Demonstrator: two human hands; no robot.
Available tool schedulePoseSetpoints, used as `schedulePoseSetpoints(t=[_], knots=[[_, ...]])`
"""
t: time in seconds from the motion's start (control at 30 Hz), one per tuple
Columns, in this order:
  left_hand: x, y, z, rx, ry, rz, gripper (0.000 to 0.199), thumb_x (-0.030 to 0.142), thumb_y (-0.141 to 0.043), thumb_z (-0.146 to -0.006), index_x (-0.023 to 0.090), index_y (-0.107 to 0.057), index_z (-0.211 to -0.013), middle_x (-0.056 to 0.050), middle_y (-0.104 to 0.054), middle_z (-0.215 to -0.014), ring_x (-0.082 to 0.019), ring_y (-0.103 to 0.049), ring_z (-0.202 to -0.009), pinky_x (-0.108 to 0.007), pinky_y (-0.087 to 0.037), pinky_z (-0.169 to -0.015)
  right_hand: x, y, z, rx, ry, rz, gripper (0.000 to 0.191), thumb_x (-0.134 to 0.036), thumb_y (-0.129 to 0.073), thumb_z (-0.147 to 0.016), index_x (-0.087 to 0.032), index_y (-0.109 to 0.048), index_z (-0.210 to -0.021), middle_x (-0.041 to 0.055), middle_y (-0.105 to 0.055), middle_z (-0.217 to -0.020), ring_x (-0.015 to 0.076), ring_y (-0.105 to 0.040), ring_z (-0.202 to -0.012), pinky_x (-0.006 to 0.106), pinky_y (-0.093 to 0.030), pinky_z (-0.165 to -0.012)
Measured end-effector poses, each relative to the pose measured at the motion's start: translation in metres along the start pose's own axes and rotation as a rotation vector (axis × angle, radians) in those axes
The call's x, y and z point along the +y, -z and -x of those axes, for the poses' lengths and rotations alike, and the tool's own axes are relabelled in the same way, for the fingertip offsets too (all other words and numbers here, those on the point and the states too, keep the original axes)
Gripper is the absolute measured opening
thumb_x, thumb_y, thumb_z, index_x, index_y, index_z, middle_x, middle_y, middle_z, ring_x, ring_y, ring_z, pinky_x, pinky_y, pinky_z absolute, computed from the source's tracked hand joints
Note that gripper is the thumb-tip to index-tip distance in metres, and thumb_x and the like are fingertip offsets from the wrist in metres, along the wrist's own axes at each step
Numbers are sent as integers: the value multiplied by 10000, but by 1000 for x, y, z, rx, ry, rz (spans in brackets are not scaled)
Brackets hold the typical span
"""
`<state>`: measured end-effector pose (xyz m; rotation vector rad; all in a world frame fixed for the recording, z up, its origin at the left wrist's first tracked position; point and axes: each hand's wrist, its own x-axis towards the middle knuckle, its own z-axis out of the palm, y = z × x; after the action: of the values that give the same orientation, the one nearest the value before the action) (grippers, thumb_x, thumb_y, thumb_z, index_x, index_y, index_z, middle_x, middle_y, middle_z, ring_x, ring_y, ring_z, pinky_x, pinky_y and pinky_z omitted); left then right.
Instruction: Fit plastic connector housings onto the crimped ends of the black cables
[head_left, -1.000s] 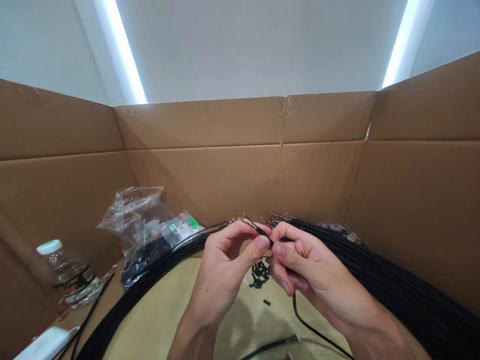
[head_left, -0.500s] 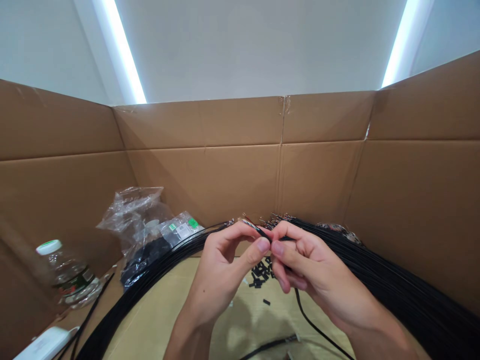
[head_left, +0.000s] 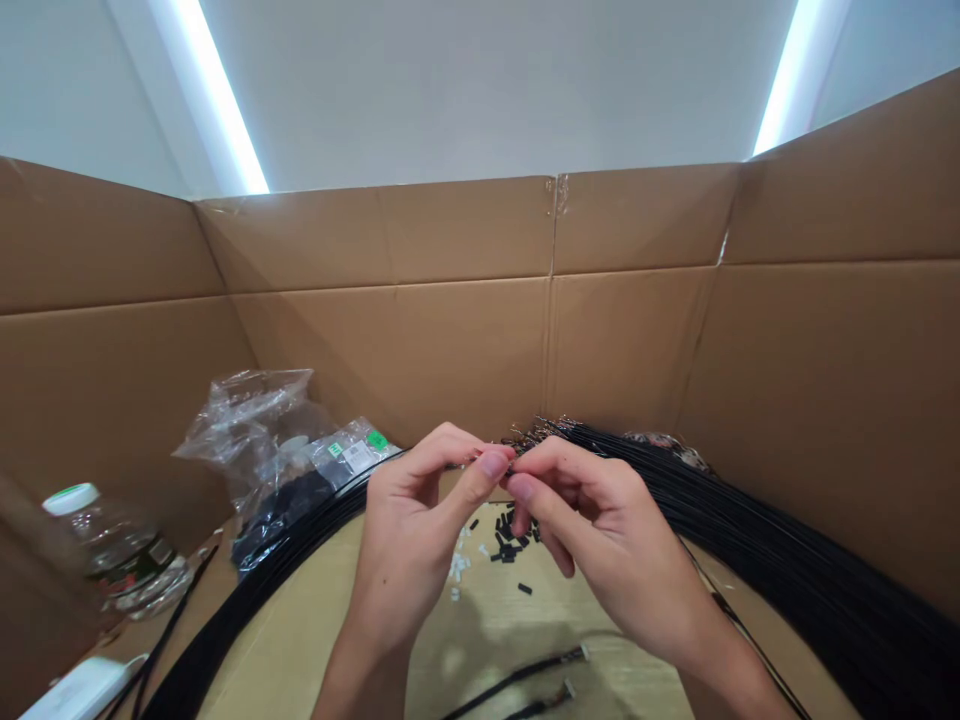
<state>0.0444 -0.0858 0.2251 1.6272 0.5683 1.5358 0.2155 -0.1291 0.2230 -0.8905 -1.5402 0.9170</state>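
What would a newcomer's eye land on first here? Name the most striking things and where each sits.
First, the left hand and right hand, meeting fingertip to fingertip at the centre, pinching something too small to make out. Around them a thick bundle of black wires curves along the tall cardboard walls. Small black pieces lie scattered on the table beneath the hands, with crumpled plastic bags and a water bottle at left.

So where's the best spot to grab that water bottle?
Take the water bottle around its clear middle, just below the white cap, coming from the right. It seems upright, with cardboard wall close behind and left, so only that side looks open.
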Motion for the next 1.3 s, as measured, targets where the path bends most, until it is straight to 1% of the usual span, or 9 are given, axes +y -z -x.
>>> schedulePoseSetpoints(t=[0.3,0.5,0.67,0.77,0.83,0.93,1.07,1.2,1.3], knots=[[0,-5,1,50,35,-82,166,302,-873,-939,250,-879,-781,-9,-759,-801,-163,-646,-790,-266,-511,-761,4,4,1,-54,-8,26,345,-501,-593,-1156,-213,-712,-1007,17,-726,-872,101,-544,-582,287,-424,-572],[-4,-7,1,96,36,-82,144,314,-876,-937,257,-899,-807,-14,-770,-807,-172,-663,-794,-269,-521,-760,4,3,-1,-99,-35,-142,316,-467,-608,-1153,-207,-688,-993,17,-719,-880,143,-728,-673,293,-589,-665],[-5,-9,2,49,61,-56,156,352,-866,-967,259,-893,-843,-7,-782,-826,-172,-686,-820,-255,-537,-786,4,5,2,-61,-18,-34,281,-477,-596,-1160,-230,-693,-1066,-1,-673,-911,125,-608,-724,282,-484,-665],[-3,-3,-1,-23,86,-52,237,494,-869,-963,260,-885,-931,-28,-821,-921,-206,-736,-906,-284,-564,-857,4,3,0,-5,11,15,286,-519,-632,-1137,-251,-706,-1071,-2,-660,-937,148,-578,-828,295,-440,-710],[-9,7,-5,-99,104,-123,535,745,-668,-1023,253,-871,-1081,-73,-833,-1004,-254,-754,-998,-349,-571,-946,4,3,-3,51,23,11,301,-545,-649,-1122,-259,-716,-1054,-4,-657,-921,153,-568,-815,302,-417,-695],[-36,25,-13,-215,228,-483,1011,817,-2,-1084,231,-816,-1209,-108,-807,-1018,-274,-735,-1012,-406,-563,-946,3,5,-8,124,71,2,274,-502,-668,-1112,-258,-715,-997,-21,-603,-825,146,-498,-709,308,-377,-649],[-101,43,-18,-394,439,-762,420,564,-690,-1066,175,-773,-932,-54,-759,-873,-235,-704,-852,-401,-572,-870,6,9,-9,146,57,-17,268,-502,-690,-1086,-254,-692,-983,-34,-517,-756,149,-415,-647,309,-337,-594],[-162,48,-9,-550,661,-933,244,384,-772,-1063,144,-749,-1031,-43,-768,-991,-204,-746,-874,-400,-640,-852,10,11,-8,135,17,-7,319,-525,-649,-1104,-242,-645,-958,-26,-527,-767,151,-438,-669,307,-349,-602],[-187,47,-1,-633,743,-976,225,350,-768,-1071,140,-751,-1149,-69,-778,-1101,-218,-765,-939,-409,-662,-865,9,11,-8,146,39,27,304,-490,-646,-1106,-234,-647,-942,-17,-551,-804,151,-475,-723,302,-375,-648]])
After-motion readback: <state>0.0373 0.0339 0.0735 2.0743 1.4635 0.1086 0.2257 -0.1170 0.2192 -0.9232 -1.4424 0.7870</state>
